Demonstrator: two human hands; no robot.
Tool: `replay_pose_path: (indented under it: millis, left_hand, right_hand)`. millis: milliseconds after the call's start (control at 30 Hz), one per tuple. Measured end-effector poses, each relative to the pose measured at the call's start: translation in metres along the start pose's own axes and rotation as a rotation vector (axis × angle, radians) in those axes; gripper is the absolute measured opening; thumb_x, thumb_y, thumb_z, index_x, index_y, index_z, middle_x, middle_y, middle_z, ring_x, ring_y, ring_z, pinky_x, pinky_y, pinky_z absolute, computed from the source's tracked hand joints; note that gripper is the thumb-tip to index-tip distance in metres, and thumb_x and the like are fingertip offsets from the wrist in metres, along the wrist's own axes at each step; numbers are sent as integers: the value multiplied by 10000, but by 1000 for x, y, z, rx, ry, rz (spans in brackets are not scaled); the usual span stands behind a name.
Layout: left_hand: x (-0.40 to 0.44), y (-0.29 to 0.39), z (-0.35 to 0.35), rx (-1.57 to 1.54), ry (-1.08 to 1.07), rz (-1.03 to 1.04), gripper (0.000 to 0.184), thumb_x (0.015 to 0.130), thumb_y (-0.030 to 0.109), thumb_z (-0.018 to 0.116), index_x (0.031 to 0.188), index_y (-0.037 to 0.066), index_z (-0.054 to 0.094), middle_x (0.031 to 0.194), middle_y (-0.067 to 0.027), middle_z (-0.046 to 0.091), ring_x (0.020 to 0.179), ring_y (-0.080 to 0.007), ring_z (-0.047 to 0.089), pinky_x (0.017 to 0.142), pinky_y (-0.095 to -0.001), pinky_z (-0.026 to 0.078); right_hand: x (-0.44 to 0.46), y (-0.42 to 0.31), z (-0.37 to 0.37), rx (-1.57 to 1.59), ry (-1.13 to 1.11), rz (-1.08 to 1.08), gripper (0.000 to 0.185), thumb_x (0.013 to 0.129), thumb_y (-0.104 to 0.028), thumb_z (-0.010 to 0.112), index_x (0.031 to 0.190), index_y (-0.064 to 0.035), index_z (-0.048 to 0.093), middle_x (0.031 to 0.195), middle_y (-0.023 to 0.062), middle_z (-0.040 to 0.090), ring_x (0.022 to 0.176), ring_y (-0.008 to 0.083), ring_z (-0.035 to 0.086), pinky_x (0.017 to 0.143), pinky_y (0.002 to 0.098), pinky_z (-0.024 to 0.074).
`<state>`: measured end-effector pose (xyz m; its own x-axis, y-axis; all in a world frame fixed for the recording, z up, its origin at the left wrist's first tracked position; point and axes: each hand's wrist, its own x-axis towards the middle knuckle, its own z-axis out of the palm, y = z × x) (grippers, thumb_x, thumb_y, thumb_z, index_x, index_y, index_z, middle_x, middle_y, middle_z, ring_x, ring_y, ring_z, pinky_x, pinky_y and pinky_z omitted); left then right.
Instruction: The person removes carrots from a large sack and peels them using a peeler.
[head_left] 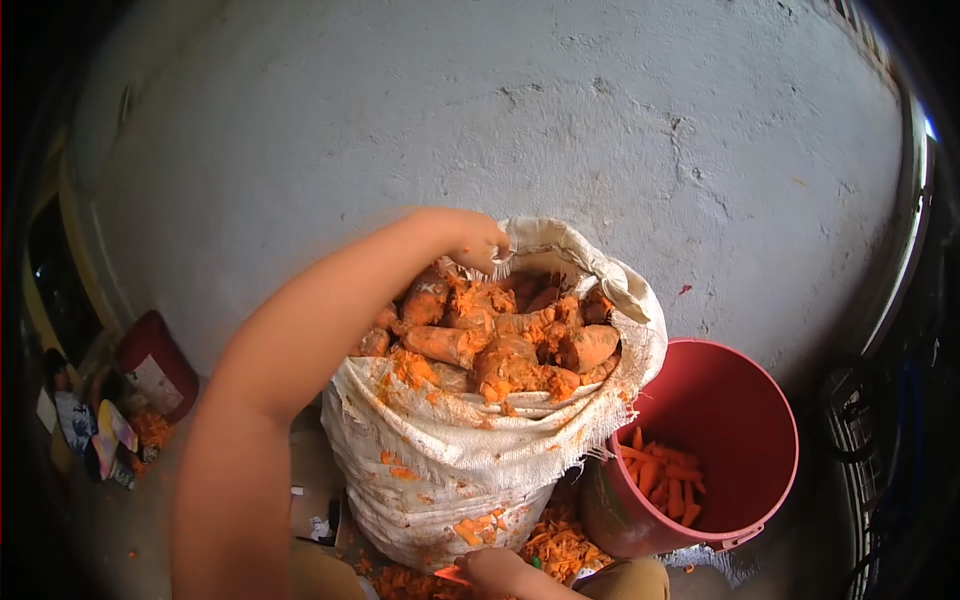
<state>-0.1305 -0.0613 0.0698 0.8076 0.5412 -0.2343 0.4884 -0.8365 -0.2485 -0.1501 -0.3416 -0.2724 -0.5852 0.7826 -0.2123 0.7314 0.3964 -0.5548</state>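
A white woven sack (430, 500) stands in the middle, its rim rolled down, full of orange-brown roots (440, 345) with bits of orange peel on them. My left hand (482, 243) is closed on the sack's back left rim, with the arm reaching across the left side of the view. Low in front of the sack, my right hand (495, 572) is closed around a small orange-red tool (452, 574), of which only a part shows.
A red bucket (740, 430) stands right of the sack, with peeled orange pieces (665, 478) inside. Orange peelings (565, 545) lie on the floor below. At the far left are a dark red container (158, 368) and colourful items. A grey wall (500, 130) rises behind.
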Motion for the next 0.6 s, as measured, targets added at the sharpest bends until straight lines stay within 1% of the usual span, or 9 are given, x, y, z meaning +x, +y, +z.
replay_pose_path:
  millis: [33, 100, 200, 233, 333, 367, 467, 533, 600]
  left_hand:
    - [13, 10, -4, 14, -49, 11, 375, 754, 260, 540, 1101, 121, 510, 1027, -142, 529, 976, -283, 496, 813, -385, 395]
    - [56, 10, 10, -12, -42, 118, 376, 754, 254, 537, 1098, 107, 514, 1045, -141, 545, 975, -274, 512, 808, -379, 404]
    - [99, 23, 21, 16, -203, 155, 407, 745, 252, 542, 1110, 75, 507, 1072, -139, 542, 972, -267, 518, 794, -366, 411]
    - [124, 20, 35, 43, -253, 173, 404, 736, 252, 547, 1092, 63, 522, 1059, -141, 549, 960, -263, 523, 786, -365, 413]
    - [146, 37, 34, 139, -384, 192, 374, 701, 252, 564, 1006, 34, 577, 1008, -147, 572, 916, -258, 539, 764, -361, 414]
    - [148, 41, 32, 172, -428, 186, 363, 689, 251, 570, 972, 26, 598, 989, -149, 580, 899, -257, 544, 757, -359, 414]
    - [185, 27, 60, -7, -527, 174, 257, 700, 126, 558, 919, 5, 617, 933, -132, 605, 810, -236, 575, 681, -353, 444]
    - [186, 25, 63, -85, -578, 188, 223, 697, 81, 555, 890, -4, 627, 911, -127, 615, 759, -228, 582, 641, -349, 452]
    - [191, 21, 67, 124, -476, 240, 271, 702, 174, 572, 908, 7, 625, 902, -130, 614, 761, -235, 574, 660, -350, 444]
  right_hand:
    - [3, 1, 0, 1, -4, 3, 195, 765, -141, 436, 810, -15, 578, 811, 162, 603, 748, 310, 595, 625, 395, 480]
    - [9, 7, 5, 3, 18, -1, 202, 767, -136, 430, 802, -4, 579, 787, 161, 606, 719, 307, 601, 611, 397, 482]
    - [8, -9, -36, -16, -43, 102, 476, 788, -514, 443, 857, -90, 646, 930, 183, 585, 833, 322, 563, 702, 389, 441]
    - [5, -12, -38, -60, 141, 138, 522, 790, -512, 433, 788, -37, 649, 871, 176, 585, 782, 315, 570, 710, 389, 433]
    - [31, 20, 8, -169, 333, 52, 530, 781, -510, 448, 723, -20, 645, 841, 181, 580, 701, 307, 580, 682, 391, 443]
    - [38, 34, 14, -204, 319, -149, 505, 773, -493, 464, 702, -26, 641, 776, 176, 594, 669, 302, 584, 650, 398, 452]
    - [20, 7, -43, -53, 124, 12, 456, 773, -443, 477, 715, -21, 636, 689, 174, 596, 650, 310, 582, 607, 403, 457]
    - [22, 14, -42, -5, 140, 3, 440, 772, -444, 474, 708, -40, 638, 654, 169, 589, 625, 310, 580, 593, 404, 456]
    - [24, 18, -42, 32, 141, 2, 429, 771, -444, 473, 701, -53, 637, 643, 165, 587, 613, 310, 579, 586, 405, 455]
